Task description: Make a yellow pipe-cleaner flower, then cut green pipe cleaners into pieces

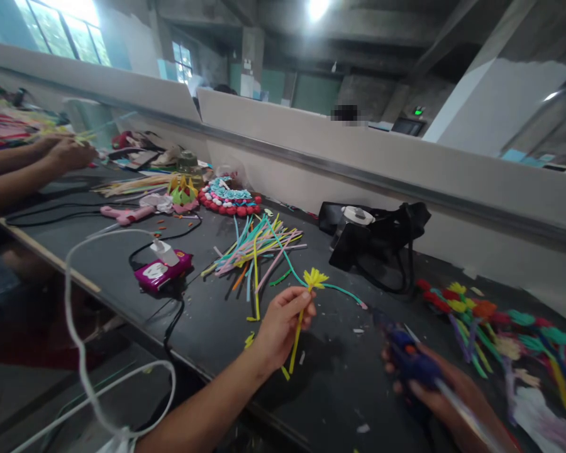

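My left hand [279,326] pinches a yellow pipe-cleaner flower [315,278] between thumb and fingers, with its stem hanging below the hand. In my right hand [453,396] is a dark blue glue gun [412,360], somewhat blurred, its nozzle pointing up and left. A gap of table separates the gun from the flower. Behind the flower, a teal pipe cleaner [342,289] lies curved on the table. Beyond my left hand is a loose pile of coloured pipe cleaners [259,242].
A purple power strip [163,272] with a white plug and looping cables sits left, near a pink glue gun [127,215]. Finished pipe-cleaner flowers [481,308] lie right; a black bag [382,233] rests against the partition. Another person's hands [68,153] work at far left.
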A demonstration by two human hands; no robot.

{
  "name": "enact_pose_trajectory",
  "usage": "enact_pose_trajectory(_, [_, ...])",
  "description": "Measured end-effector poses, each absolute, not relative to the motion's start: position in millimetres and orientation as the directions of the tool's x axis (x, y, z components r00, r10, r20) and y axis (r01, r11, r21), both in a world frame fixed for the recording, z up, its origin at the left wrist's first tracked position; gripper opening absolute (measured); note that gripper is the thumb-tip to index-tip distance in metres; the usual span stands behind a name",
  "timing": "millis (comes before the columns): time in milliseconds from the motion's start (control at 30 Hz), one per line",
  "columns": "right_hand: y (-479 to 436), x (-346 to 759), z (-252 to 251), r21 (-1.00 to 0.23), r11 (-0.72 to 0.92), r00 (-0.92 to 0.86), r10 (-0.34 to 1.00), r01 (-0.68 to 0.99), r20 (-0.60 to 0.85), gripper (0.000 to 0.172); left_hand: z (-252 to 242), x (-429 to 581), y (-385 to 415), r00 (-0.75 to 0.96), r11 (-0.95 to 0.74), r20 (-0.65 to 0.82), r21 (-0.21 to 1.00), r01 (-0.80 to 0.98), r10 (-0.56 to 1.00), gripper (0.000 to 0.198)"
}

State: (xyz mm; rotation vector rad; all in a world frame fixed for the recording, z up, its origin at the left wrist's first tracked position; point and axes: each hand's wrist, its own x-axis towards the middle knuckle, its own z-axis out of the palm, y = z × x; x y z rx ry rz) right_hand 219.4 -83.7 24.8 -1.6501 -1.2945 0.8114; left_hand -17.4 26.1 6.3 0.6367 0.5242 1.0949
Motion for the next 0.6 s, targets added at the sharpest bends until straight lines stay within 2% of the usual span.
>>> enact_pose_trajectory(67, [-90.3, 206.9, 28.6, -0.983, -0.061, 0.268, 0.963, 0.174, -0.012, 0.036, 6.8, -15.5, 24.4, 0.380, 0.317, -0.075, 0.709, -0.630, 0.922, 0.024])
enact_pose_trajectory(133, [-94.8, 187.8, 25.8, -0.992, -0.034, 0.234, 0.972, 0.120, -0.005, 0.036, 7.6, -13.9, 22.4, 0.388, 0.322, -0.076, 0.714, -0.622, 0.918, 0.024])
enact_pose_trajectory(233, [-95.5, 163.8, 11.3, -0.977, -0.042, 0.302, 0.953, 0.211, 0.024, 0.034, 7.9, -12.9, 19.8, 0.398, 0.331, -0.081, 0.717, -0.613, 0.914, 0.023])
enact_pose_trajectory(333, [-92.9, 155.1, -3.7, -0.950, 0.017, 0.360, 0.923, 0.313, 0.135, 0.038, 7.6, -12.8, 18.2, 0.420, 0.348, -0.085, 0.720, -0.601, 0.903, 0.023])
enact_pose_trajectory(433, [-91.5, 154.3, -9.2, -0.908, 0.097, 0.322, 0.915, 0.407, 0.242, 0.035, 8.0, -12.5, 17.1, 0.432, 0.355, -0.086, 0.722, -0.594, 0.898, 0.022])
enact_pose_trajectory(600, [-92.1, 155.8, -14.1, -0.842, 0.109, 0.272, 0.918, 0.528, 0.289, 0.035, 9.0, -11.3, 15.2, 0.438, 0.365, -0.093, 0.719, -0.592, 0.894, 0.020])
